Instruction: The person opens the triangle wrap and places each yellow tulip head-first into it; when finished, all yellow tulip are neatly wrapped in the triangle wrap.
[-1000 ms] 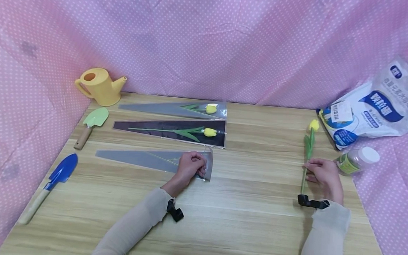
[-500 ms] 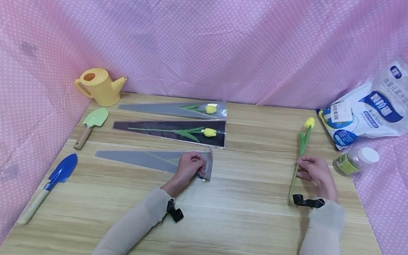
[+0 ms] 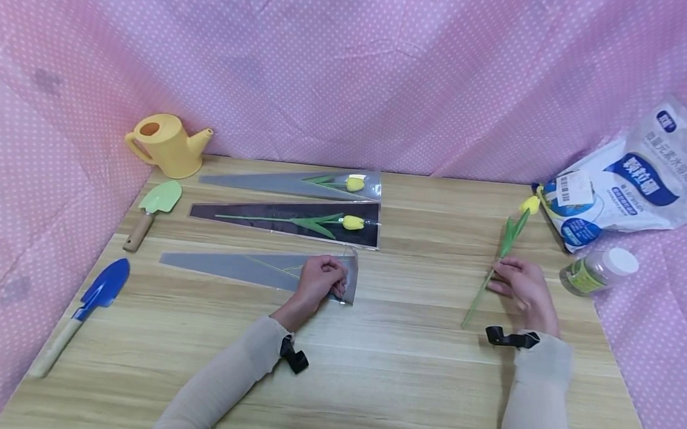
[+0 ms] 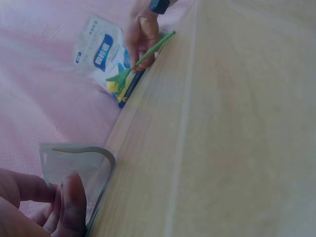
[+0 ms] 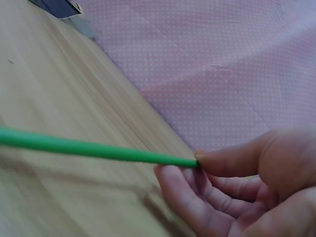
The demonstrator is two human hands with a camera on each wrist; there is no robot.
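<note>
My left hand (image 3: 322, 277) pinches the wide end of a grey, cone-shaped flower sleeve (image 3: 228, 265) lying on the table. In the left wrist view the sleeve's clear mouth (image 4: 79, 155) bulges up, parted, beside the thumb. Over at the right, my right hand (image 3: 525, 288) pinches an artificial yellow tulip by its green stem (image 3: 480, 295). Its yellow bloom (image 3: 530, 204) points away from me and its lower stem end slants toward the left. The right wrist view shows the stem (image 5: 98, 149) between thumb and fingers, over the wood.
Behind lie a dark sleeve (image 3: 249, 215) and a grey sleeve (image 3: 251, 181), each with a yellow tulip. A yellow watering can (image 3: 173, 148), green trowel (image 3: 158, 203) and blue trowel (image 3: 103, 288) line the left. At right are a fertilizer bag (image 3: 629, 179) and a lidded jar (image 3: 596, 272).
My right hand has moved left with the tulip, and the stem has tilted so its lower end swings left. The left hand stays at the sleeve's wide end.
</note>
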